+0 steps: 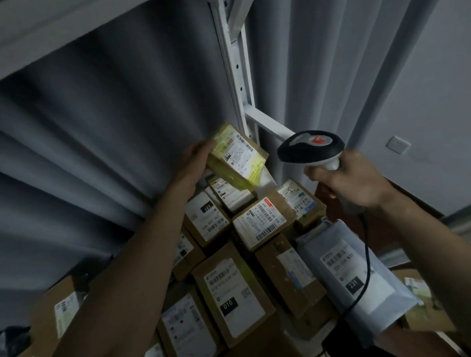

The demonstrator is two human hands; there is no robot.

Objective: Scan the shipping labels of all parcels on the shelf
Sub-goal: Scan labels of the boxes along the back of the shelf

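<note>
My left hand holds up a small cardboard parcel wrapped in yellow tape, its white shipping label facing me. My right hand grips the handle of a barcode scanner with a black and grey head and a red mark on top. The scanner head sits just right of the raised parcel and points towards it. A black cable hangs from the handle. Below both hands, several brown cardboard parcels with white labels lie packed on the shelf, next to a grey plastic mailer marked 231.
A white metal shelf upright rises behind the raised parcel, with a crossbar going right. Grey curtains hang behind the shelf. An upper shelf board spans the top left. A wall socket is on the right wall.
</note>
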